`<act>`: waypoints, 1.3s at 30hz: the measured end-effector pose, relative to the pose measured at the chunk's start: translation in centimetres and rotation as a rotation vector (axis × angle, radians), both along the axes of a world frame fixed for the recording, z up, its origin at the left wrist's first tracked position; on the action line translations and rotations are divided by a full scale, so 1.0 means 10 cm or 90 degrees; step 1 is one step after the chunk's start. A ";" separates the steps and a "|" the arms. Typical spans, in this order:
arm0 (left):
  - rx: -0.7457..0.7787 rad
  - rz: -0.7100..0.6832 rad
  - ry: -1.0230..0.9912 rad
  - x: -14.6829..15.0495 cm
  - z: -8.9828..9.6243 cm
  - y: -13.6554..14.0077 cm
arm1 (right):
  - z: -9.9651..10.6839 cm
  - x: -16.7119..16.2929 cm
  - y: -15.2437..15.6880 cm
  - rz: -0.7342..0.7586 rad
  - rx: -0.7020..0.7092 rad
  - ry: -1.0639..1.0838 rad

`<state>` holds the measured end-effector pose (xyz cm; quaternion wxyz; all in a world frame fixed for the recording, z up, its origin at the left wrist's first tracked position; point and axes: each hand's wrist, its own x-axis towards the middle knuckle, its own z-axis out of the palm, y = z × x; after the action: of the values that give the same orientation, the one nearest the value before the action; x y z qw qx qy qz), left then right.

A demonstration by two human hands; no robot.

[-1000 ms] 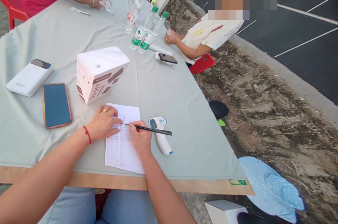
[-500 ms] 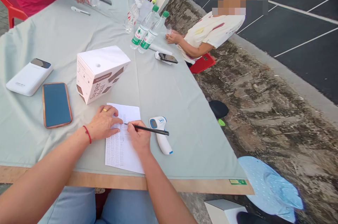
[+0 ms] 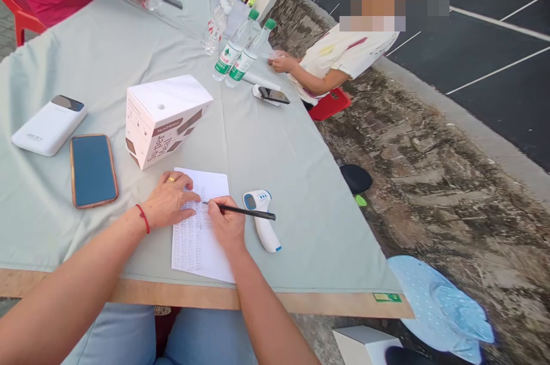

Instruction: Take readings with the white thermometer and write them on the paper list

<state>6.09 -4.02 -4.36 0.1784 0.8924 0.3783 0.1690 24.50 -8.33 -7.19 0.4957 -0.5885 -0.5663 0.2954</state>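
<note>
Pen (image 3: 253, 212) pinched in right grip (image 3: 230, 224); left grip (image 3: 167, 203) spread on paper (image 3: 185, 250); box (image 3: 172, 94) (contents hidden) beyond.

Matt white paper (image 3: 184, 253) lies beneath a slim black pen (image 3: 253, 212), smooth and plastic-looking. From the paper, a thermometer (image 3: 265, 233) of smooth plastic lies at three o'clock, a glossy-screened phone (image 3: 93, 170) at ten, a smooth cardboard box (image 3: 165, 121) at eleven. Matt, creased cloth covers the table (image 3: 301, 181); a wood-look edge (image 3: 180, 294) shows at six.
</note>
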 end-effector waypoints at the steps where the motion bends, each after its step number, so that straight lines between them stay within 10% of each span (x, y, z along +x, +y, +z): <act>1: 0.000 -0.001 -0.001 0.00 0.00 0.00 | 0.00 0.00 0.00 -0.001 0.000 -0.001; 39: 0.004 -0.004 0.001 -0.01 -0.01 0.01 | 0.04 -0.03 0.00 -0.043 0.018 -0.033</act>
<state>6.02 -3.97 -4.47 0.1759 0.8943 0.3752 0.1691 24.20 -8.36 -6.78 0.4988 -0.6075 -0.5629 0.2555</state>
